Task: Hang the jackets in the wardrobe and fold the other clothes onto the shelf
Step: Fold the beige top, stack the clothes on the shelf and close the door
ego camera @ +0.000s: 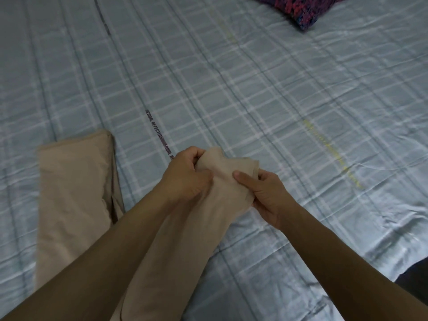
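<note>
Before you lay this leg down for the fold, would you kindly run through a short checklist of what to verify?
1. Left hand grips the hem of the beige fabric trousers: ok.
2. Right hand pinches the same hem: ok.
3. Other leg lies flat on the pale blue checked bedsheet: ok.
4. Purple patterned cloth lies apart, far corner: ok.
5. Waistband aligned: cannot tell, out of view.
</note>
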The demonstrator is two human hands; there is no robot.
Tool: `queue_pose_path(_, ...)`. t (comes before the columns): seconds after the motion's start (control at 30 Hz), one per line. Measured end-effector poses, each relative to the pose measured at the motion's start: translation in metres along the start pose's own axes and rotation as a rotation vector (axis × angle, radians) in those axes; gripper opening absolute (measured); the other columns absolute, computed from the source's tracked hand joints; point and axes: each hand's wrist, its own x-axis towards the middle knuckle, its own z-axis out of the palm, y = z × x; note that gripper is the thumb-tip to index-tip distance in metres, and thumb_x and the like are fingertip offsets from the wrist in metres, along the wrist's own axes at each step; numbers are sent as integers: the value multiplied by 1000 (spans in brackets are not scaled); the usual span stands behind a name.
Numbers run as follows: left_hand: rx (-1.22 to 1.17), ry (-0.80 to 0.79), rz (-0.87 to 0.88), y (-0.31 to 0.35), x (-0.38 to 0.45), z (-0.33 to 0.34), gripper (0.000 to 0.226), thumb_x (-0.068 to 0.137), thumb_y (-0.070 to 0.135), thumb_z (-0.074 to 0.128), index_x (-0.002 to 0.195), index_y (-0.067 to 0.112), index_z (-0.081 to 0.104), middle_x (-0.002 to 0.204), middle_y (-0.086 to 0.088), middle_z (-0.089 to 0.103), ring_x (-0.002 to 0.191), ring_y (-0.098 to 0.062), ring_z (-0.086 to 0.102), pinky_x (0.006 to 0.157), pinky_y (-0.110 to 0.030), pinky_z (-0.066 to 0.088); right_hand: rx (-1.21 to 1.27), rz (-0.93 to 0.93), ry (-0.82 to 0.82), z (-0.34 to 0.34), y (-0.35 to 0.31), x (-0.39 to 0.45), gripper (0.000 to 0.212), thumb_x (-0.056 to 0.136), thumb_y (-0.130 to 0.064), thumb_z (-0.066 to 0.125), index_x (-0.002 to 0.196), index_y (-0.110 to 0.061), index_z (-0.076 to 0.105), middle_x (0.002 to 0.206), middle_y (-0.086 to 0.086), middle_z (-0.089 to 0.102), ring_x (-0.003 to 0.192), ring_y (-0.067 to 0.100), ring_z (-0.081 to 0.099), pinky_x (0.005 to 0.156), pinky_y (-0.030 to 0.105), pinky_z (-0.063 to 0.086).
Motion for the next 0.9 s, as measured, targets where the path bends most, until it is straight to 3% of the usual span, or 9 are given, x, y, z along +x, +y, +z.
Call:
queue_pose_path(0.1, 295, 207, 175, 3, -5, 8, 34, 87, 25, 61, 121, 23, 59, 121, 2, 58, 109, -19, 56, 94, -38, 49, -89, -68, 99, 9, -4, 4, 28, 86, -13, 73, 111, -1, 69, 106, 15, 74, 100, 29, 71, 90, 44, 58)
queue_pose_path(0.23, 76, 102, 277, 23, -21, 10, 21, 98, 37, 55, 113, 26, 66, 110, 13, 66, 99, 4, 60, 83, -11, 47, -245, -344, 43, 34, -17, -11, 17, 96, -18, 61, 102, -7, 73, 98, 13, 74, 97, 31, 70, 87, 45, 57)
queue_pose_path(0.37, -55, 207, 370, 37, -41, -30, 37, 91, 54, 54, 118, 32, 64, 115, 17, 61, 108, 0, 57, 86, -22, 50, -338, -593, -42, 83, -39, -28, 18, 98, -17, 60, 102, -5, 72, 96, 15, 73, 94, 30, 70, 83, 44, 60)
queue_pose_path(0.47, -317, 218, 340, 42, -58, -80, 42, 83, 46, 67, 118, 22, 66, 112, 6, 70, 100, -9, 68, 81, -27, 57, -457, -752, -180, 136, -47, -35, 23, 99, -19, 55, 112, -5, 68, 109, 13, 69, 101, 20, 69, 82, 35, 59)
queue_pose_path(0.57, -483, 309, 354, 33, -74, -134, 54, 75, 41, 77, 120, 14, 65, 114, -3, 72, 105, -21, 69, 87, -35, 58, -695, -967, -295, 198, -44, -39, 32, 95, -29, 51, 116, -7, 61, 123, 11, 55, 113, 19, 59, 92, 35, 52)
queue_pose_path(0.63, -566, 354, 355, 24, -85, -169, 56, 73, 33, 80, 121, 10, 64, 115, -5, 71, 106, -23, 69, 86, -32, 56, -897, -1071, -358, 238, -40, -42, 44, 89, -32, 57, 125, -8, 54, 128, 10, 47, 120, 25, 50, 99, 40, 47)
queue_pose_path(0.77, -822, 372, 261, -10, -87, -231, 35, 83, 14, 74, 114, 4, 64, 107, -13, 72, 100, -25, 70, 85, -36, 58, -1264, -1221, -379, 308, -31, -33, 62, 84, -47, 62, 136, -17, 48, 136, 6, 42, 121, 25, 41, 102, 39, 41)
queue_pose_path(0.83, -941, 365, 136, -38, -72, -253, 16, 89, 9, 65, 106, 7, 64, 93, -9, 70, 82, -18, 69, 72, -29, 58, -1440, -1152, -436, 335, -20, -10, 74, 79, -62, 55, 140, -22, 43, 141, 2, 41, 120, 25, 42, 102, 39, 40)
queue_pose_path(0.9, -966, 426, -77, -84, -46, -264, 11, 90, 3, 60, 99, 6, 64, 83, -10, 65, 66, -16, 63, 59, -26, 52, -1437, -931, -510, 349, -8, 10, 80, 76, -66, 54, 142, -22, 42, 142, 2, 43, 122, 23, 46, 105, 38, 39)
